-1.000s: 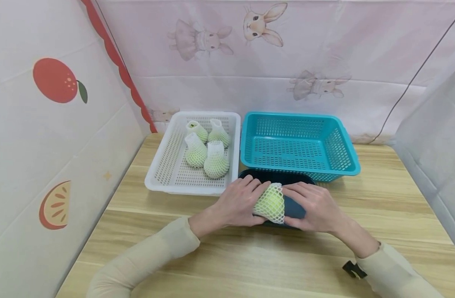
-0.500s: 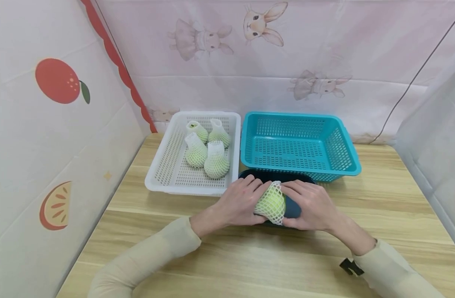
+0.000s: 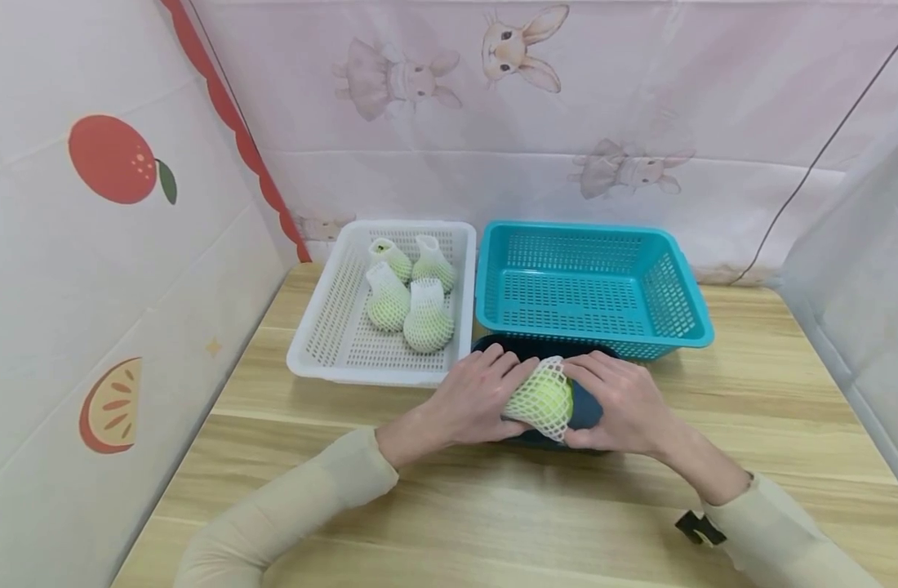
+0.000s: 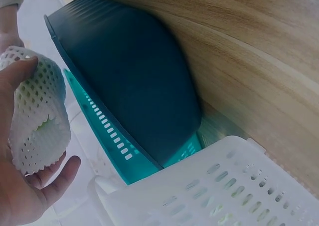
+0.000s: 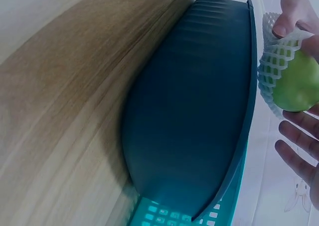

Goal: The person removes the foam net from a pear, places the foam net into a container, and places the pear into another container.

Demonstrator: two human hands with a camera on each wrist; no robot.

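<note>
A round, smooth green fruit (image 5: pixel 296 84) sits partly inside a white foam net sleeve (image 3: pixel 539 398). My left hand (image 3: pixel 478 398) grips the sleeved fruit from the left, its thumb lying over the net in the left wrist view. On the other side, my right hand (image 3: pixel 620 406) pinches the net's edge with thumb and fingers, and other fingers spread beside the bare fruit in the right wrist view. Both hands are above a dark blue bin (image 5: pixel 189 101), which they partly cover in the head view. The fruit's exact kind is unclear.
A white perforated basket (image 3: pixel 324 371) at the left holds several net-wrapped green fruits (image 3: pixel 428 322). Behind the bin stands a teal perforated basket (image 3: pixel 570 292). All rest on a wooden table (image 3: pixel 522 523) against a curtained wall.
More of the green fruit shows at the net's right end. The net's edge and my right hand have shifted slightly; my left hand stays nearly in place.
</note>
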